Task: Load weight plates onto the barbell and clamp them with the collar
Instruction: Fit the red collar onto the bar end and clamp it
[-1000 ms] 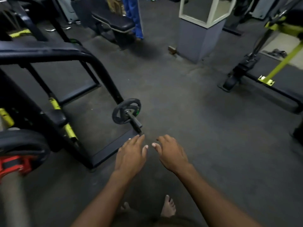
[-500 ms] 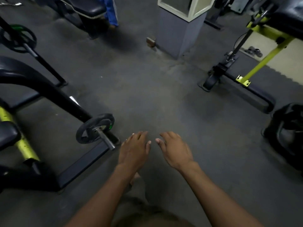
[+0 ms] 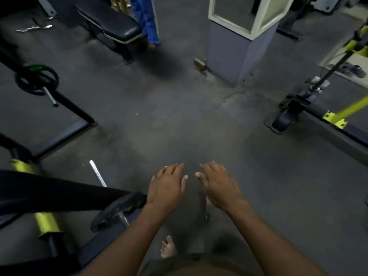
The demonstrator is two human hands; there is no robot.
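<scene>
My left hand and my right hand hover palm-down over the grey floor, fingers apart, holding nothing. A small black weight plate sits on a steel sleeve at the lower left, just under my left wrist. A bare steel bar end sticks out above the black padded frame. Farther left, another black plate with a green label sits on a peg with a bare steel tip. No collar is visible.
A grey pillar stands ahead at centre right. A black bench and a person in blue trousers are at the back. A yellow-and-black machine base lies right. My bare foot is below.
The view has swung and moved forward: the small plate on its sleeve has slid from left of my hands to beneath my left wrist. Both hands stay empty and side by side.
</scene>
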